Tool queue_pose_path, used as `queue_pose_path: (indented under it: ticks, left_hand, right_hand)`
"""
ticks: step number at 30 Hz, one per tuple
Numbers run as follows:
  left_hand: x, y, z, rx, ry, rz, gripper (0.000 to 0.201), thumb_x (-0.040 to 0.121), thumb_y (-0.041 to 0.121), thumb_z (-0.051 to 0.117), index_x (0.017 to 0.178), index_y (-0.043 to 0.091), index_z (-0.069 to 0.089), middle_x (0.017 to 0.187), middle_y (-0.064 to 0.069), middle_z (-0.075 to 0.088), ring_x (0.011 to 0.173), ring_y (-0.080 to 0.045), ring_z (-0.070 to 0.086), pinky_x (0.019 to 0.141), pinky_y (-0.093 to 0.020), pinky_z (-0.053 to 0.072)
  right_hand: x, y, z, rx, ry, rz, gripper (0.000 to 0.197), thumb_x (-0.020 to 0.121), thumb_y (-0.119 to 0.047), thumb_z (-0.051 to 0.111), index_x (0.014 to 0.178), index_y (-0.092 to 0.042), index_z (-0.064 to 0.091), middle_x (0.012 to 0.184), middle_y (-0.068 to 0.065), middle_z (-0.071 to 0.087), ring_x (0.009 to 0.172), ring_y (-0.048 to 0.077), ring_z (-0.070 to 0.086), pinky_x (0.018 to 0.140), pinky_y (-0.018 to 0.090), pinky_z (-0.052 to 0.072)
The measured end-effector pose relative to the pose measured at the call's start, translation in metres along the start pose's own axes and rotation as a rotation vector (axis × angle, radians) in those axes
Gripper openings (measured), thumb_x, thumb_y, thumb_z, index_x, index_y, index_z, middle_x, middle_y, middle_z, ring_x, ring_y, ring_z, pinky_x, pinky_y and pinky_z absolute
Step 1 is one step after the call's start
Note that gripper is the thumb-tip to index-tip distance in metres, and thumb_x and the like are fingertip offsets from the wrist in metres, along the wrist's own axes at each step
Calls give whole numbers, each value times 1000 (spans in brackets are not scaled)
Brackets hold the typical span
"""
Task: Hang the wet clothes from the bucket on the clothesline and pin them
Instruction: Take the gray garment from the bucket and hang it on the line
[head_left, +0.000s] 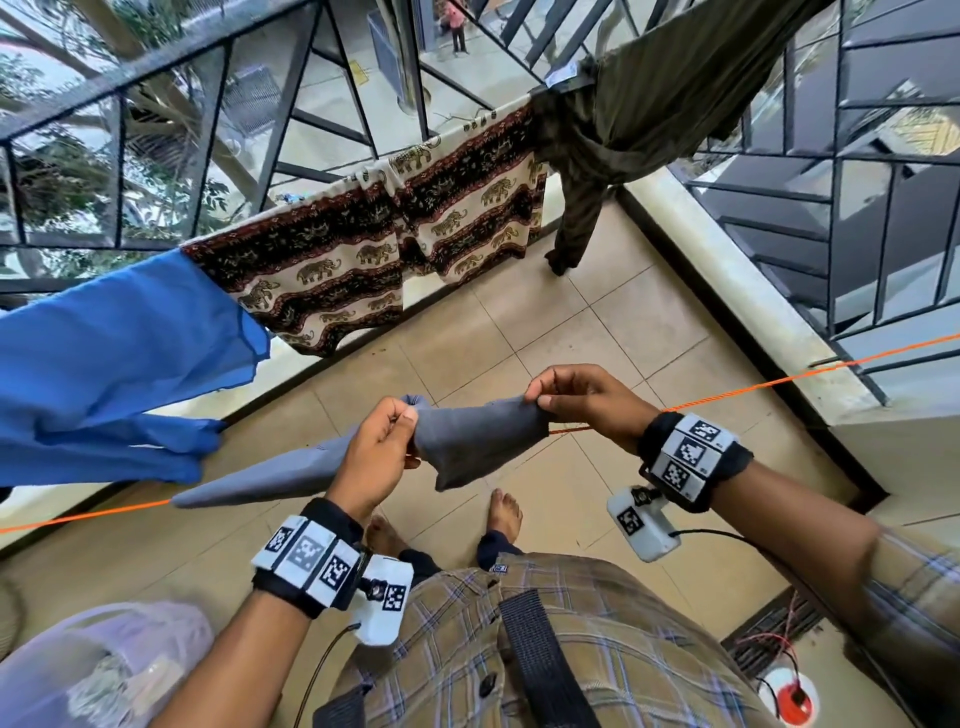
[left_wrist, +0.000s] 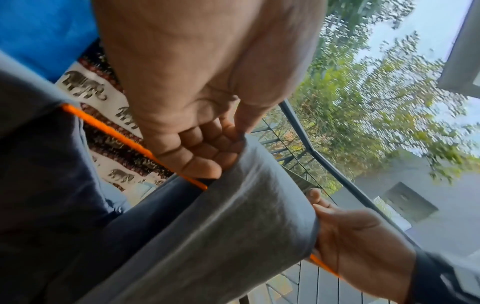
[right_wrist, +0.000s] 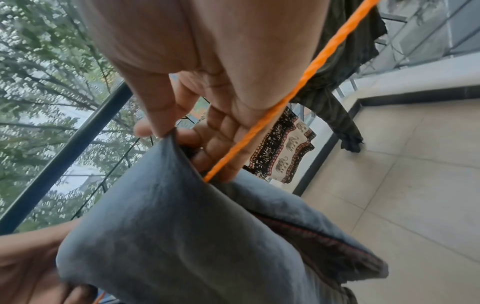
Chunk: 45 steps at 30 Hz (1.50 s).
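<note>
A grey wet garment (head_left: 467, 441) lies draped over the orange clothesline (head_left: 779, 382) in front of me. My left hand (head_left: 382, 447) pinches its folded top edge with curled fingers, seen close in the left wrist view as the left hand (left_wrist: 202, 148) on the grey garment (left_wrist: 221, 236). My right hand (head_left: 576, 397) pinches the garment's right end between thumb and finger; in the right wrist view the right hand (right_wrist: 207, 115) holds the grey garment (right_wrist: 194, 236) beside the orange clothesline (right_wrist: 298, 86). No bucket or pin shows.
A blue cloth (head_left: 114, 374), an elephant-print cloth (head_left: 374, 244) and a dark olive garment (head_left: 649, 104) hang along the metal railing (head_left: 156, 67). A pale lilac bundle (head_left: 104, 665) sits at lower left. My bare feet (head_left: 504, 509) stand on the tiled floor (head_left: 571, 322).
</note>
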<state>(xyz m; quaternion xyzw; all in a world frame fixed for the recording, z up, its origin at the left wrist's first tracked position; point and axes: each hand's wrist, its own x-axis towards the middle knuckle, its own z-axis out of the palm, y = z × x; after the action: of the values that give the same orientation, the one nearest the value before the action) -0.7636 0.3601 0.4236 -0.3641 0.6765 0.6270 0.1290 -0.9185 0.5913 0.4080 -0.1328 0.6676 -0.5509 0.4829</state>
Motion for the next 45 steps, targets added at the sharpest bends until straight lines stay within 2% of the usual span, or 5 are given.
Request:
queue_pose_path:
  ticks: [5, 21, 28, 36, 45]
  left_hand:
    - [0, -7, 1, -99, 3, -39, 25, 106, 23, 36, 103, 7, 55, 105, -12, 65, 87, -20, 63, 74, -36, 53]
    - [-16, -15, -13, -113, -32, -11, 25, 106, 26, 37, 102, 6, 51, 93, -19, 53, 65, -20, 44, 59, -34, 39]
    - [-25, -17, -13, -195, -17, -45, 21, 105, 25, 38, 97, 12, 52, 95, -22, 59, 70, -20, 53, 62, -33, 46]
    - [-27, -27, -20, -179, -37, -43, 22, 105, 24, 39, 93, 13, 54, 84, -8, 62, 71, -17, 56, 60, -30, 48]
    - [-24, -30, -25, -195, -37, -5, 24, 106, 25, 37, 92, 16, 53, 91, -10, 63, 78, -19, 59, 61, -26, 51]
  right_hand:
    - [7, -2, 10, 141, 39, 54, 26, 94, 0, 55, 96, -26, 59, 87, -1, 52, 74, 16, 49, 62, 29, 46]
    - [-2, -19, 17, 137, 122, 513, 62, 76, 0, 77, 126, -30, 54, 114, 15, 63, 95, 25, 60, 85, 39, 55]
    - [6, -21, 18, 171, 57, 665, 69, 78, 6, 73, 133, -26, 45, 107, 9, 60, 68, 12, 52, 56, 23, 46]
    - [11, -7, 18, 233, 74, 622, 41, 79, 7, 71, 108, -20, 61, 74, 2, 55, 60, 11, 40, 60, 23, 34]
    - [2, -18, 25, 132, 49, 426, 25, 82, -1, 67, 86, -25, 64, 95, -2, 64, 92, 19, 54, 76, 30, 45]
